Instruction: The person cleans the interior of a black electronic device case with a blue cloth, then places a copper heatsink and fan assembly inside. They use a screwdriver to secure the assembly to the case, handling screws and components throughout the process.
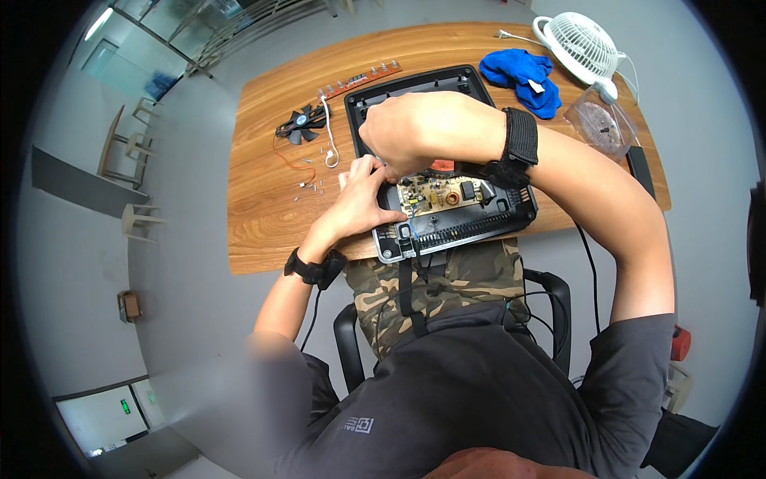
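In front of me lies an opened induction cooker base, a black plastic housing (pixel 463 232) with a tan circuit board (pixel 435 195) inside. A bit of reddish coil (pixel 444 165) shows under my right forearm. My left hand (pixel 361 198) grips the housing's left side, thumb stretched to the board's edge and fingers bent near my right fingertips. My right hand (pixel 396 132) is closed and reaches down over the housing from above; its fingertips and whatever they hold are hidden. Left of the housing lie a black fan (pixel 303 124), a white cable (pixel 329 132) and several small screws (pixel 309 190).
An orange control strip (pixel 359 81) lies behind the fan. At the back right are a blue cloth (pixel 523 78), a white fan (pixel 581 44) and a clear plastic container (pixel 598 124). The wooden table's (pixel 267 215) front edge is close to my lap.
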Tool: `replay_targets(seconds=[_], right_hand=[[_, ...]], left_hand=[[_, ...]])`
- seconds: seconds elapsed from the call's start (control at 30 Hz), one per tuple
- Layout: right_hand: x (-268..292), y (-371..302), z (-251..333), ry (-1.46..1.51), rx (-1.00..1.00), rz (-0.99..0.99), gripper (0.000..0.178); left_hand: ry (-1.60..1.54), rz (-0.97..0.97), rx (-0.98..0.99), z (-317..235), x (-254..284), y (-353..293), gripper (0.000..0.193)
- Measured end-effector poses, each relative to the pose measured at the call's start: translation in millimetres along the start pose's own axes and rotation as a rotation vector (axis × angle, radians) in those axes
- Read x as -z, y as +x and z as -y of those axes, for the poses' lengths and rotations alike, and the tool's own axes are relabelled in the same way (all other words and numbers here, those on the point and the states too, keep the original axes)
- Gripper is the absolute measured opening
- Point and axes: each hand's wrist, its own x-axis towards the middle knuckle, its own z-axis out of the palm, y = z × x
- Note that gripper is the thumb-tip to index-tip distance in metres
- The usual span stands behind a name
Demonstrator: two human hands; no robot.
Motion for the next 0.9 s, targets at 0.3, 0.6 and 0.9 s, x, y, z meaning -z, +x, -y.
replay_targets(seconds=[0.3,0.6,0.9], right_hand=[[-4,3,3,0.043,-0.055,0.022,0.028],[-42,-12,-9,0.119,0.112,-0.339,0.042],[-3,-4,-7,0.067,0.007,-0.120,0.036]], left_hand=[[0.013,0.005,0.001,3,-4,-1,0.069],[0.002,0.042,0.017,13,-8,1,0.074],[0.000,-0.024,-0.042,12,-9,3,0.067]])
